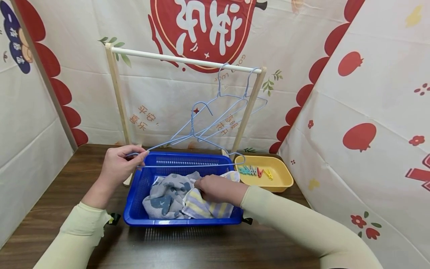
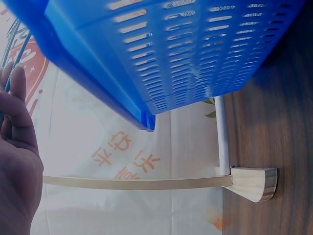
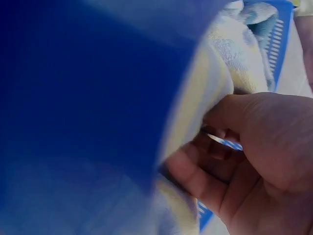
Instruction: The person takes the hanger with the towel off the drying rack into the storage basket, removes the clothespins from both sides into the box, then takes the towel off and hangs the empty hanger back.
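Note:
My left hand pinches one end of a blue wire hanger, which it holds up over the back of a blue basket. In the left wrist view that hand shows only at the left edge. Down in the basket, my right hand grips a yellow-and-lilac striped towel. The right wrist view has the towel between thumb and fingers; a blue surface close to the lens covers much of that view. Left of the striped towel lies a crumpled grey patterned towel.
Behind the basket stands a rack with a white rod; two blue hangers hang at its right end. A yellow tray with several clothespins sits right of the basket on the wooden table. Printed cloth walls surround the table.

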{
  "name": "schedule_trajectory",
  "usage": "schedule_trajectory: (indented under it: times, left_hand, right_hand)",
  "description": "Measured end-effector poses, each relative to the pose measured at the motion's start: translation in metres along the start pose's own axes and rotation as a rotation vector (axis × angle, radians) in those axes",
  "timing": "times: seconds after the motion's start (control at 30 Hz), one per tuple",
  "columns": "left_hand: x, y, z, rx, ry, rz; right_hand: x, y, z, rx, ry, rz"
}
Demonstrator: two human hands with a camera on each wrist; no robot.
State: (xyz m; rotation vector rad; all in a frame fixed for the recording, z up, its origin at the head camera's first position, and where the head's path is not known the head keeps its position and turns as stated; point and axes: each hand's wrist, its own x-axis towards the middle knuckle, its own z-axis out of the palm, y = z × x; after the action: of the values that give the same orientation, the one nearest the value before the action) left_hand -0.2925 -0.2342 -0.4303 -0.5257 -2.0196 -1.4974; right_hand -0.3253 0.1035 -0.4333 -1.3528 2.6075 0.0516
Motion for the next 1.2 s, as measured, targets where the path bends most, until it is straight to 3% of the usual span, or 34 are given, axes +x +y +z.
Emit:
schedule_trajectory:
  times: [0.37,0.7,0.9,1.03,1.2]
  left_hand:
    - [-0.002,-0.001,-0.002,0.012,-0.009,-0.001]
    - [-0.004,0.002,-0.004,0.037,-0.009,0.027]
    - [-0.005,0.007,-0.005,0.050,0.009,0.057]
    - [-0.006,0.010,-0.007,0.059,0.026,0.070]
    - [-0.008,0.014,-0.010,0.056,0.035,0.062]
  right_hand:
    - [0.003,-0.001,0.003,0.035,-0.117,0.045]
    - [-0.011,0.007,-0.004,0.113,-0.026,0.000]
    - [-0.036,0.013,-0.018,0.218,-0.025,0.046]
    - [-0.056,0.016,-0.022,0.268,0.058,0.103]
    - [-0.074,0.021,-0.017,0.237,0.246,0.182]
